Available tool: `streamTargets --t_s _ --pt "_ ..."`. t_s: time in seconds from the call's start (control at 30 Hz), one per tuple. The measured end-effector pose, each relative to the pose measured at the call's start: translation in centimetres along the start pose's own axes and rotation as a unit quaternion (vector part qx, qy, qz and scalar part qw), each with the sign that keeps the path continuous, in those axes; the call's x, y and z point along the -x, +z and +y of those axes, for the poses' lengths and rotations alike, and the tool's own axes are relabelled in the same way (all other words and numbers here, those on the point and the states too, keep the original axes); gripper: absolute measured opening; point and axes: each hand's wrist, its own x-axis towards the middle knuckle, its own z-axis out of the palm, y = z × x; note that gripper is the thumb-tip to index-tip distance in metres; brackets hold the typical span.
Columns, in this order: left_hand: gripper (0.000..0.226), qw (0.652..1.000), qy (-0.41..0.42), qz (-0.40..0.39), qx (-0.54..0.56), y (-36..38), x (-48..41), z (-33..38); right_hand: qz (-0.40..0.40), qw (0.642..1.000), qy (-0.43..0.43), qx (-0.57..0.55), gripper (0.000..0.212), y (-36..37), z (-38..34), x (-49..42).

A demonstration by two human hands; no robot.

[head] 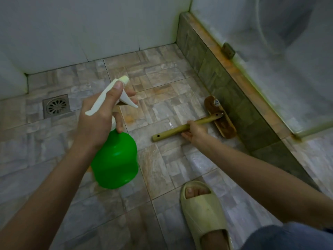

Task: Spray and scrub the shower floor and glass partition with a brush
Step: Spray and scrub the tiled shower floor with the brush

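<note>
green spray bottle (pixel 115 159) with white trigger head, held tilted above the wet stone-pattern shower floor (pixel 162 168), just right of the drain (pixel 56 106). wooden brush (pixel 223 126) rests farther right, handle end nearer the drain.

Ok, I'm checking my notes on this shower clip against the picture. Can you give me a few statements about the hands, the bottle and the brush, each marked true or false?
1. The left hand holds a green spray bottle. True.
2. The right hand grips the brush by its bristle head. False: it holds the wooden handle.
3. The brush's head lies by the low tiled curb. True.
4. The floor drain sits right under the brush. False: it is far to the left, near the wall.
5. The foot in view is bare. False: it wears a pale slipper.
</note>
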Motion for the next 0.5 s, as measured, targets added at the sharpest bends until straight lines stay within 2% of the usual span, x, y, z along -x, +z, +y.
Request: streamTargets --t_s 0.1,0.2,0.23,0.27,0.3,0.33,0.37,0.4,0.43,0.5 --pt "0.025 1.000 0.000 0.000 0.007 -0.2 0.1 0.0 -0.020 0.999 0.004 -0.032 0.017 -0.2 -1.3 1.0" --pt "0.034 1.000 0.003 -0.025 0.001 -0.5 -0.2 -0.1 -0.034 0.998 0.008 -0.053 0.014 -4.6 -1.0 4.2" --pt "0.034 0.999 0.003 -0.033 0.004 -0.6 -0.4 -0.1 -0.032 0.999 -0.009 0.002 0.013 -7.3 0.0 5.8" --pt "0.034 0.999 0.000 -0.039 0.008 -0.7 -0.5 -0.2 -0.015 0.992 -0.057 0.112 0.009 -10.3 1.1 7.3" --pt "0.033 0.999 -0.002 -0.044 0.012 -0.7 -0.7 -0.2 0.001 0.956 -0.127 0.265 0.020 -13.3 2.4 9.0" --pt "0.031 0.999 -0.004 -0.044 0.015 -0.6 -0.9 -0.3 0.011 0.878 -0.199 0.435 0.039 -16.0 3.7 10.0" --pt "0.030 0.999 -0.003 -0.042 0.017 -0.5 -1.1 -0.4 0.008 0.776 -0.258 0.576 0.050 -18.3 4.6 10.6" --pt "0.030 0.999 -0.002 -0.037 0.017 -0.3 -1.1 -0.4 0.008 0.705 -0.281 0.651 0.057 -19.5 4.9 10.6" --pt "0.029 0.999 -0.001 -0.035 0.017 -0.1 -1.2 -0.4 0.007 0.674 -0.289 0.680 0.058 -19.5 4.4 10.2" --pt "0.030 0.999 -0.002 -0.039 0.015 0.7 -1.4 -0.4 0.021 0.653 -0.307 0.692 0.055 -17.1 1.8 8.3"
